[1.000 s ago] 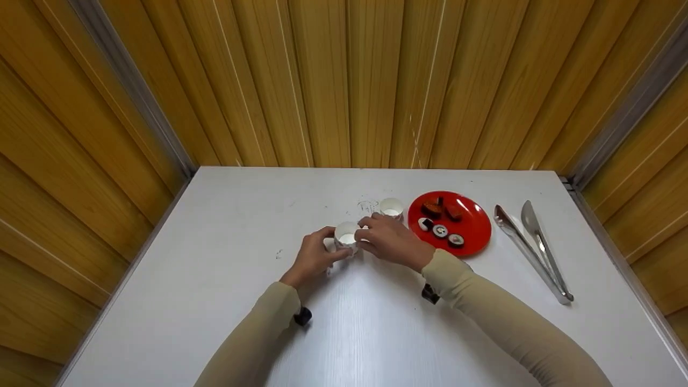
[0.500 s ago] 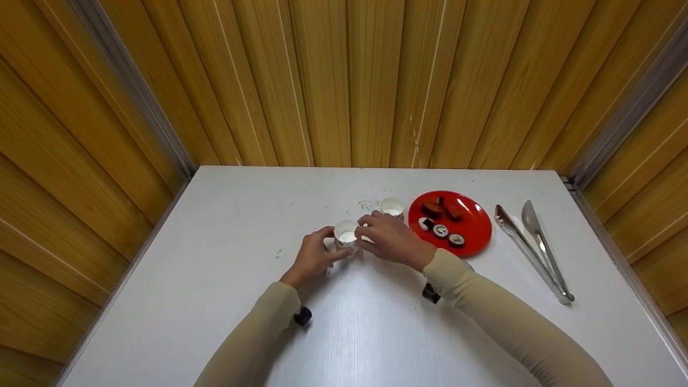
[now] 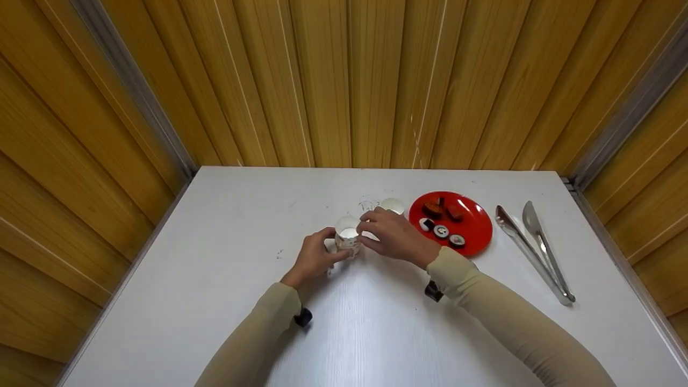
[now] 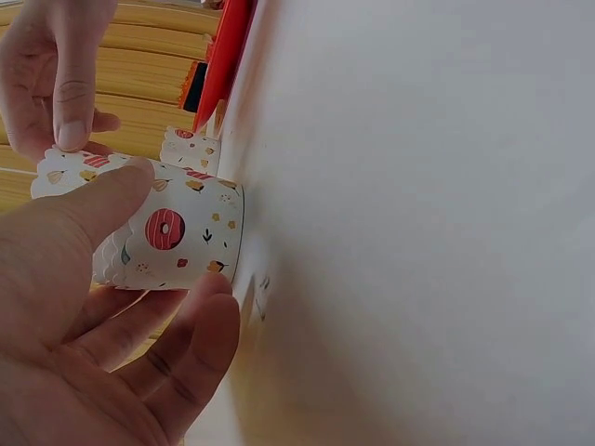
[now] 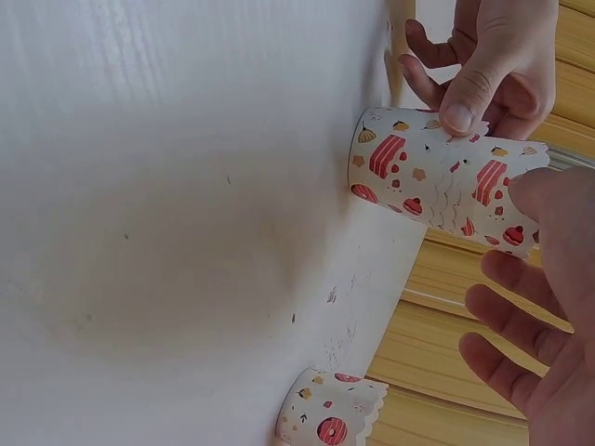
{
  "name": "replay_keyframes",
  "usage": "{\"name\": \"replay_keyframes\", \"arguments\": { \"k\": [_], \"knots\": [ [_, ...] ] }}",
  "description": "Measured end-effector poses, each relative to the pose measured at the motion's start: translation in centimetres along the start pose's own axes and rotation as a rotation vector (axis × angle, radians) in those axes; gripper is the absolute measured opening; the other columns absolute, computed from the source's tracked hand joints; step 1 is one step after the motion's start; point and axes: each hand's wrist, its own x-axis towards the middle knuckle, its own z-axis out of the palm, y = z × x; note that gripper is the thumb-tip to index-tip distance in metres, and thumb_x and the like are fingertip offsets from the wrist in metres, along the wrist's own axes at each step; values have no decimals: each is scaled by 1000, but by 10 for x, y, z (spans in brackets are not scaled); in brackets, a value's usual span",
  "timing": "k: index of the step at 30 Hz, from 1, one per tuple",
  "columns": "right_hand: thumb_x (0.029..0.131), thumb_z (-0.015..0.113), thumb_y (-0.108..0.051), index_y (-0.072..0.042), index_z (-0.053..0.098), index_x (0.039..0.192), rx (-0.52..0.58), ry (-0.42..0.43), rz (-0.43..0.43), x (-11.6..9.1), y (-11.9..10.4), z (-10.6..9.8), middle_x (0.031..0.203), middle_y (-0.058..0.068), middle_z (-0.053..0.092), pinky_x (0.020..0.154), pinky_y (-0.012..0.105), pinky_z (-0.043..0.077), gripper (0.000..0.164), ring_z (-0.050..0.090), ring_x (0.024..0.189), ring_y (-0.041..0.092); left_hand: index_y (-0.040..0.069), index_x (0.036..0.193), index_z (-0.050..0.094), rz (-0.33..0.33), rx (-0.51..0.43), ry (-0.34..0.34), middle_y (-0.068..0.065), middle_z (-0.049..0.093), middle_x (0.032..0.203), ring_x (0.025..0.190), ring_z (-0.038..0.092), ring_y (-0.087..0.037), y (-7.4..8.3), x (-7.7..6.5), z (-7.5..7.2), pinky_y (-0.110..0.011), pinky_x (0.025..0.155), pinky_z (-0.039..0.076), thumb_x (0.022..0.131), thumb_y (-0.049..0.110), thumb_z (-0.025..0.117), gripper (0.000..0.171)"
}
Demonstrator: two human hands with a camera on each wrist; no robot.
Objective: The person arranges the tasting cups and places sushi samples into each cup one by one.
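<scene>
Two nested paper baking cups with scalloped rims stand upright on the white table, printed with cakes and donuts. My left hand (image 3: 314,253) holds the lower cup (image 5: 379,153) between thumb and fingers. The upper cup (image 5: 493,190) sits partly drawn up out of it, so both prints show in the right wrist view. My right hand (image 3: 396,235) pinches the upper cup's rim with the thumb on the near side; its other fingers are spread apart in the right wrist view. Behind the right hand stands a separate paper cup (image 3: 393,205), partly hidden in the head view.
On the right lies a red plate (image 3: 475,231) with several sushi pieces (image 3: 441,231). Beyond it, metal tongs (image 3: 529,250) rest on the white table (image 3: 215,242). Wood-patterned walls (image 3: 322,86) enclose the back and sides.
The upper cup has risen a little out of the lower one, with my right hand shifting slightly up and right. My left hand stays in place around the lower cup.
</scene>
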Motion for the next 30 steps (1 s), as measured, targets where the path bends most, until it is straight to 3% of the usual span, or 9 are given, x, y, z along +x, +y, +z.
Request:
{"name": "replay_keyframes", "arguments": {
  "k": [5,10,15,19,30],
  "knots": [
    [96,74,-22,-14,76,101,26,49,-4,2,2,-5,107,5,72,82,39,56,9,65,99,24,4,131,65,4,0,-1,-13,70,127,121,62,-26,0,-1,-1,-48,100,48,87,30,85,54],
    [97,73,-21,-13,76,101,42,58,15,6,5,-10,108,6,72,88,40,55,10,65,102,24,6,131,65,9,-16,2,-11,70,127,123,62,-25,0,-2,-1,-49,103,46,86,29,85,54],
    [96,75,-19,-12,76,105,31,60,55,10,11,-12,111,8,73,90,39,56,11,66,102,25,8,131,66,-25,-27,-7,-9,69,128,125,60,-25,1,-3,0,-51,108,42,86,29,86,54],
    [96,74,-19,-12,76,106,29,41,99,15,16,-11,114,9,72,87,39,57,12,65,101,25,7,131,65,-37,-30,-8,-10,69,129,125,60,-25,2,-4,1,-51,108,43,85,28,86,55],
    [97,73,-22,-12,78,106,5,-23,200,32,31,-3,113,9,73,85,40,56,14,65,100,27,5,129,66,9,-20,-1,-11,71,124,121,63,-25,2,-6,1,-49,105,45,84,28,87,54]
  ]
}}
